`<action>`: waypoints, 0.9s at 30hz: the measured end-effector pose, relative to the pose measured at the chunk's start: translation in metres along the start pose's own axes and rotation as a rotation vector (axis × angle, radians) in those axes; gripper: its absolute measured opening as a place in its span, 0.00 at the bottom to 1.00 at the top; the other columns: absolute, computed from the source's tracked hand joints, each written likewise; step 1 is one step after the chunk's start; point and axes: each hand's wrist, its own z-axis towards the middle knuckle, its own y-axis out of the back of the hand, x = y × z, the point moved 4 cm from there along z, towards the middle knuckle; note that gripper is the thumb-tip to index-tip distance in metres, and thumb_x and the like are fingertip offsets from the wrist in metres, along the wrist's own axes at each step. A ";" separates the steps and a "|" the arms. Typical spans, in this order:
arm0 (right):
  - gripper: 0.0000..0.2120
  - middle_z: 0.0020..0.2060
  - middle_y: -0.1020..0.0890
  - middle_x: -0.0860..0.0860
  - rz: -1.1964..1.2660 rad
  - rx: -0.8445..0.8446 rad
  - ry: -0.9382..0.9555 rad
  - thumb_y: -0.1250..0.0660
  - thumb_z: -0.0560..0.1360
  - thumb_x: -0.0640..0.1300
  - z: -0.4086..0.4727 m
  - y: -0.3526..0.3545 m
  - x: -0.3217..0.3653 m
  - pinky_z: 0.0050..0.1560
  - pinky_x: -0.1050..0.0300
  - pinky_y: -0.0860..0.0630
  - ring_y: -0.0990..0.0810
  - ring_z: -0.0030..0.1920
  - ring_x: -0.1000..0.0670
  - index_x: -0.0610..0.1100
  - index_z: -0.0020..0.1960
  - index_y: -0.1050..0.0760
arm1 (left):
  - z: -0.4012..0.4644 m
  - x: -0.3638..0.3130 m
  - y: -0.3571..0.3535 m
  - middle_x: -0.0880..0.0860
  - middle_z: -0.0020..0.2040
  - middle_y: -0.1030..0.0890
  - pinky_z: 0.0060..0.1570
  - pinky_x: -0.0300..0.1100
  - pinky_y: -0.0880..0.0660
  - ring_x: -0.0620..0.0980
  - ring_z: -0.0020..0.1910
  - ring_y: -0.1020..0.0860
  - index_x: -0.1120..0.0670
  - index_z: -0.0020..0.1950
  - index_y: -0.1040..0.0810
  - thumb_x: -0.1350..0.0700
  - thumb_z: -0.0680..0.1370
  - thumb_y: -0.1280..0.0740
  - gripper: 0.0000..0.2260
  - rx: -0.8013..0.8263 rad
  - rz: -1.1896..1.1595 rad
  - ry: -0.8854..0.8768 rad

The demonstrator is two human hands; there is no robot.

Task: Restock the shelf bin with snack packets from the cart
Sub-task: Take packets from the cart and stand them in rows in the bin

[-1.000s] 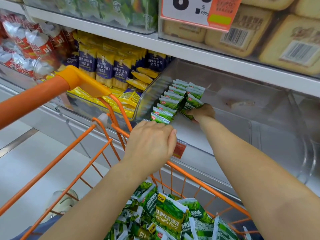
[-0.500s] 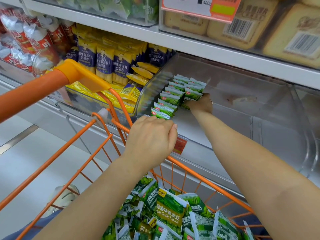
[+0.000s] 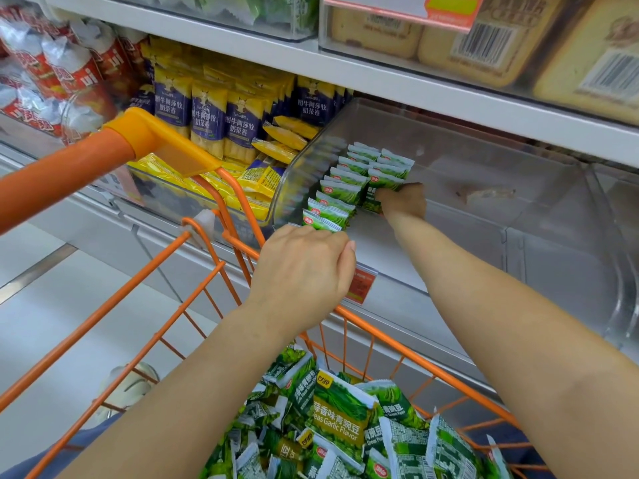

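Your right hand [image 3: 403, 201] is reached deep into the clear shelf bin [image 3: 484, 209] at the middle of the frame, fingers closed around the nearest green packet [image 3: 378, 190] of the right-hand row, which stands upright just beside the left-hand row of packets [image 3: 333, 198]. That left row runs along the bin's curved left wall, front to back. Your left hand [image 3: 304, 274] hovers at the bin's front lip, knuckles up and fingers curled down over the frontmost packet; whether they actually pinch it, you cannot tell from here. To the right of both rows the bin floor lies bare all the way to its right wall, with only a small scrap [image 3: 487, 195] near the back. The shelf edge above hangs low over the bin's rear. The orange cart [image 3: 397, 344] presses close under the bin's front edge, its handle [image 3: 62, 174] crossing the upper left, and loose snack packets [image 3: 342, 420] are heaped in its basket at the bottom centre, between your forearms.
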 end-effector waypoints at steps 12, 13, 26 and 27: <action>0.09 0.40 0.22 0.50 0.080 0.087 0.475 0.36 0.74 0.40 -0.103 0.089 0.030 0.41 0.57 0.24 0.23 0.39 0.49 0.46 0.53 0.26 | 0.005 0.001 0.025 0.54 0.64 0.25 0.55 0.49 0.30 0.55 0.63 0.29 0.54 0.70 0.31 0.49 0.83 0.43 0.18 0.433 -0.144 0.119; 0.08 0.39 0.22 0.53 0.105 0.126 0.591 0.36 0.74 0.39 -0.130 0.101 0.027 0.43 0.54 0.24 0.23 0.39 0.48 0.48 0.51 0.25 | 0.004 0.000 0.035 0.54 0.66 0.27 0.58 0.49 0.31 0.55 0.65 0.30 0.54 0.71 0.32 0.48 0.82 0.43 0.19 0.478 -0.131 0.122; 0.12 0.42 0.19 0.54 -0.405 0.269 1.236 0.42 0.73 0.49 -0.255 0.100 -0.020 0.40 0.56 0.28 0.23 0.44 0.50 0.49 0.46 0.21 | -0.115 0.013 0.035 0.52 0.41 0.29 0.42 0.44 0.28 0.53 0.43 0.27 0.57 0.55 0.25 0.45 0.82 0.41 0.16 1.240 0.290 0.207; 0.12 0.42 0.19 0.54 -0.405 0.279 1.244 0.42 0.74 0.49 -0.254 0.102 -0.021 0.40 0.56 0.27 0.23 0.44 0.50 0.49 0.46 0.20 | -0.116 0.012 0.031 0.51 0.40 0.29 0.39 0.44 0.28 0.51 0.40 0.28 0.56 0.52 0.26 0.45 0.81 0.40 0.14 1.208 0.341 0.170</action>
